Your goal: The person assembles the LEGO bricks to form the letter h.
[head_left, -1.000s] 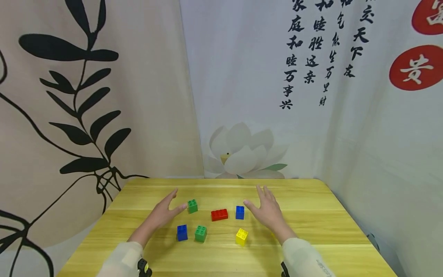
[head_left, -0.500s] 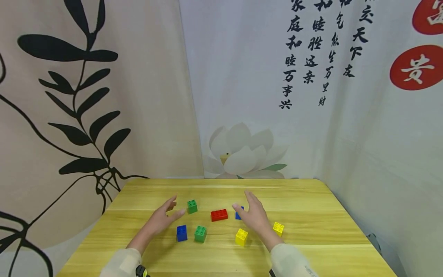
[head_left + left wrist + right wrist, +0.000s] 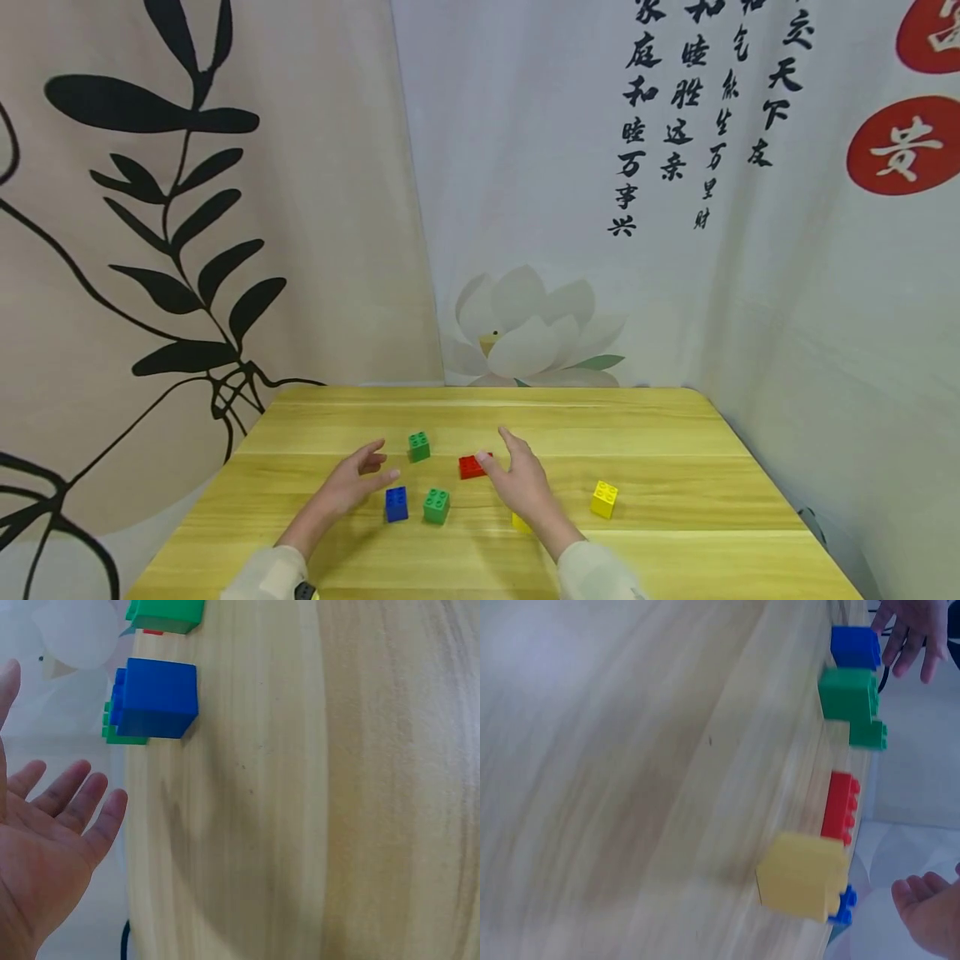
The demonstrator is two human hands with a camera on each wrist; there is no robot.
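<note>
My left hand hovers left of a blue brick, its fingers loosely bent and holding nothing. Close to that brick are a front green brick and a farther green brick. Held above the table, my right hand has its thumb in front of part of a red brick. Its wrist hides most of a yellow brick. Another blue brick shows behind that yellow one in the right wrist view, but is covered in the head view. Neither hand visibly touches a brick.
A second yellow brick sits to the right of my right arm. The bricks stand apart on a wooden table. Beyond its back edge hangs a printed curtain with plants and writing.
My right hand has moved left, now covering the right blue brick and part of the red and yellow ones, and uncovering the far-right yellow brick. My left hand has drawn slightly nearer.
</note>
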